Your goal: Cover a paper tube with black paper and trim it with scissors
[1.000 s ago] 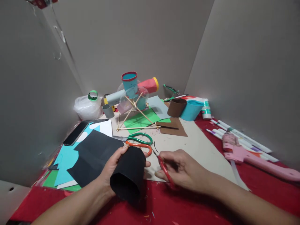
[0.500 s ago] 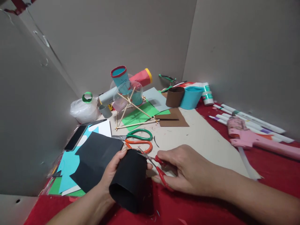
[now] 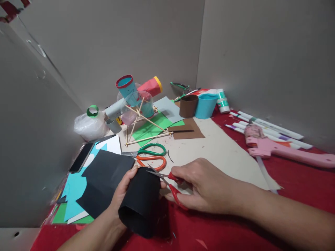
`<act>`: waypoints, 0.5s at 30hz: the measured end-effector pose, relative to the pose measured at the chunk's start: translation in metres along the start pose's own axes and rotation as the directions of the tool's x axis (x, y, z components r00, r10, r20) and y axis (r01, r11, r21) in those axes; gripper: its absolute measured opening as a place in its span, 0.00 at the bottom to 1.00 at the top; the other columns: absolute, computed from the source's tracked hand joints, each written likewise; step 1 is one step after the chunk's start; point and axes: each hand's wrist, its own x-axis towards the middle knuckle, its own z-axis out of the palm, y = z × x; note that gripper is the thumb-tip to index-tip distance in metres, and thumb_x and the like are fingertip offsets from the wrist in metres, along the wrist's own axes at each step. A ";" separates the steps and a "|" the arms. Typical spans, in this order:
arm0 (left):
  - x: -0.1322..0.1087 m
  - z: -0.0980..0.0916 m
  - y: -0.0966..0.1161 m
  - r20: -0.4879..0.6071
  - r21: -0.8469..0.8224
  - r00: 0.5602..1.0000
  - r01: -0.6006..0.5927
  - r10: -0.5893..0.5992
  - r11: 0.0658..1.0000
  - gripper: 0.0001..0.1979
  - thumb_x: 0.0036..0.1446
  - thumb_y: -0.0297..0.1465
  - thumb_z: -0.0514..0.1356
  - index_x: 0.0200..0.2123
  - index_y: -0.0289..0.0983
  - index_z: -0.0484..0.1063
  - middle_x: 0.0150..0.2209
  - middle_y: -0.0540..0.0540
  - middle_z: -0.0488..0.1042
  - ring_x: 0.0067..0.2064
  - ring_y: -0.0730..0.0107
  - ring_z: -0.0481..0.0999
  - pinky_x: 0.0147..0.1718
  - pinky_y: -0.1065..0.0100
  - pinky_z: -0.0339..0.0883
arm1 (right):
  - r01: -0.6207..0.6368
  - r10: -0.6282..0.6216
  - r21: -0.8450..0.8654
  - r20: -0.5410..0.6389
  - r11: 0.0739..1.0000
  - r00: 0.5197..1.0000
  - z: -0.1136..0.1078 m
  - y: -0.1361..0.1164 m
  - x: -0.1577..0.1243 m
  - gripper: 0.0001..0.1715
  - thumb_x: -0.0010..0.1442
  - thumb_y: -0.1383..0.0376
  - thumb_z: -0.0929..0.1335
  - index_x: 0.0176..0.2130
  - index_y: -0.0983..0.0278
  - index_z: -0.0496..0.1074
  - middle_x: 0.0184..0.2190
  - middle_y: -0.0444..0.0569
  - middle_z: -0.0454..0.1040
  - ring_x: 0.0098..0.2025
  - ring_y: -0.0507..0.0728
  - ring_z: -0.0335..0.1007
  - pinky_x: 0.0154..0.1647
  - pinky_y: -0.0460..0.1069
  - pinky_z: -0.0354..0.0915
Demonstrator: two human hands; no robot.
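Note:
My left hand is wrapped round a black paper tube, its open end facing me over the red cloth. My right hand grips small red-handled scissors, blades parted and touching the tube's far rim. Beside the tube lies a black paper sheet. Just beyond it rest a green-and-orange pair of scissors.
A stick-and-tube model stands at the back on green paper, with a brown cup and a blue cup to its right. Markers and a pink glue gun lie at right. A phone lies left by the grey wall.
The small scissors' blades have come up from the table to the far rim of the black tube and opened. The camera view has shifted a little right.

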 end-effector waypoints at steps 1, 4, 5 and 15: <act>0.000 0.000 0.000 0.008 0.003 1.000 0.002 -0.003 1.000 0.20 0.54 0.41 0.70 0.41 0.28 0.82 0.36 0.39 0.85 0.34 0.62 0.85 0.35 0.70 0.77 | -0.004 0.004 -0.006 0.002 1.000 1.000 0.000 0.000 0.000 0.12 0.58 0.60 0.68 0.26 0.61 0.66 0.17 0.40 0.68 0.18 0.50 0.55 0.22 0.46 0.47; 0.000 0.000 0.001 0.015 0.015 1.000 0.002 -0.002 1.000 0.22 0.54 0.41 0.70 0.42 0.27 0.82 0.36 0.38 0.85 0.34 0.62 0.85 0.36 0.70 0.77 | -0.008 0.008 -0.010 -0.011 1.000 1.000 0.000 0.000 0.000 0.14 0.58 0.58 0.67 0.25 0.61 0.65 0.16 0.40 0.66 0.18 0.50 0.53 0.22 0.46 0.46; 0.000 -0.001 0.001 0.016 0.016 1.000 0.005 -0.005 1.000 0.22 0.54 0.41 0.70 0.42 0.27 0.82 0.36 0.38 0.85 0.34 0.62 0.85 0.35 0.70 0.77 | -0.004 0.004 -0.006 -0.018 1.000 1.000 0.000 0.000 0.000 0.14 0.58 0.58 0.67 0.24 0.61 0.64 0.16 0.40 0.66 0.18 0.50 0.53 0.22 0.46 0.46; 0.002 -0.009 -0.001 -0.005 0.013 0.999 0.045 -0.045 0.999 0.22 0.55 0.43 0.67 0.42 0.27 0.82 0.36 0.38 0.85 0.35 0.62 0.85 0.36 0.70 0.75 | 0.008 -0.009 -0.025 -0.038 1.000 0.999 0.003 0.002 -0.003 0.10 0.54 0.62 0.67 0.24 0.61 0.64 0.16 0.41 0.66 0.18 0.50 0.51 0.22 0.46 0.45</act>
